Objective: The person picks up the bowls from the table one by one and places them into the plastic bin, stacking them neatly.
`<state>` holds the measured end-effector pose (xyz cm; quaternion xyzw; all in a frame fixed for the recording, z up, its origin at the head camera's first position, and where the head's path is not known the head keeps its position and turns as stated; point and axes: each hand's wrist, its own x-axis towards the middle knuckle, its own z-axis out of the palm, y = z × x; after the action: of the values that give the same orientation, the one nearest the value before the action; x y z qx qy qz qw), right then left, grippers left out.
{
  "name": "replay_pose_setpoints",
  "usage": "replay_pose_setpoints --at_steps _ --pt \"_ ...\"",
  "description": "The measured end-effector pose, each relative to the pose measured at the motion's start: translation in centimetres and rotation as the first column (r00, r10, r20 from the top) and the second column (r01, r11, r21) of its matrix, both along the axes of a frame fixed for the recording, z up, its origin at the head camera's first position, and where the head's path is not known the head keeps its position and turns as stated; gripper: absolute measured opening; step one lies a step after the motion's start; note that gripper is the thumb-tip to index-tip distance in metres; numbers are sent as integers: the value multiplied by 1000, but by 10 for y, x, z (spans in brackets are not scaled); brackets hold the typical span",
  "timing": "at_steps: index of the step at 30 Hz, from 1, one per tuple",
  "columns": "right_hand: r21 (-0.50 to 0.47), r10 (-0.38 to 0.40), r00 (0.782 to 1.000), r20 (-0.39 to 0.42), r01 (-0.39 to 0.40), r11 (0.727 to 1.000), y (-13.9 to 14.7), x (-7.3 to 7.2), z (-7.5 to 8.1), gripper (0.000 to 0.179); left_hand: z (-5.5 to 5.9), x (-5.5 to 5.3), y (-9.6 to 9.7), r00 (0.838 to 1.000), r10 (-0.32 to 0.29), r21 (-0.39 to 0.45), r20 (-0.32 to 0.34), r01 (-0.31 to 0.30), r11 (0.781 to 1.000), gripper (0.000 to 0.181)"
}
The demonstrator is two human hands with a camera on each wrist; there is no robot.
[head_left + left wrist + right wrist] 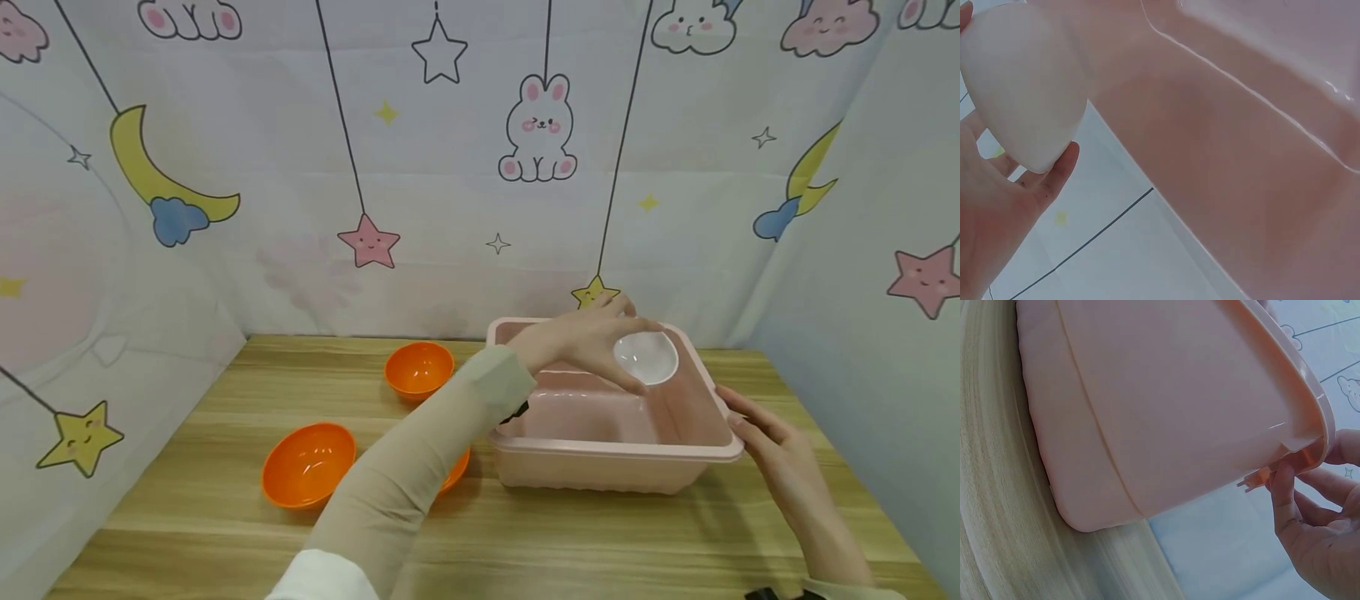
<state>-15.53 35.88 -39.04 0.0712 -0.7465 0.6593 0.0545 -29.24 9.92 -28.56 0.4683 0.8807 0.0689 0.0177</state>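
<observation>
A small white bowl (pixel 648 358) is held by its edge in my left hand (pixel 581 340), above the right part of a pink plastic basin (pixel 600 471). From the left wrist, the bowl's smooth outer side (pixel 1025 87) shows, with the thumb and fingers of the hand (pixel 997 206) around it. My right hand (pixel 780 462) grips the basin's rim at its right side. In the right wrist view, the thumb and fingers of that hand (pixel 1316 519) pinch the rim near a corner of the basin (pixel 1166 412).
Left of the basin, on the wooden table (pixel 600 550), are an orange bowl (pixel 418 369) at the back, another orange bowl (pixel 309 467) nearer the front, and a third orange bowl (pixel 459 468) mostly hidden by my left sleeve. A patterned curtain (pixel 450 167) stands behind the table.
</observation>
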Motion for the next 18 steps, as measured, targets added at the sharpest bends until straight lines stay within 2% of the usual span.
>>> replay_pose_setpoints --at_steps 12,18 --pt "-16 30 999 -29 -30 999 1 -1 -2 46 -12 -4 9 1000 -8 -36 0 8 999 91" --pt "5 13 1000 -22 -13 1000 1 0 -2 46 -19 -8 11 999 -5 -62 52 8 998 87"
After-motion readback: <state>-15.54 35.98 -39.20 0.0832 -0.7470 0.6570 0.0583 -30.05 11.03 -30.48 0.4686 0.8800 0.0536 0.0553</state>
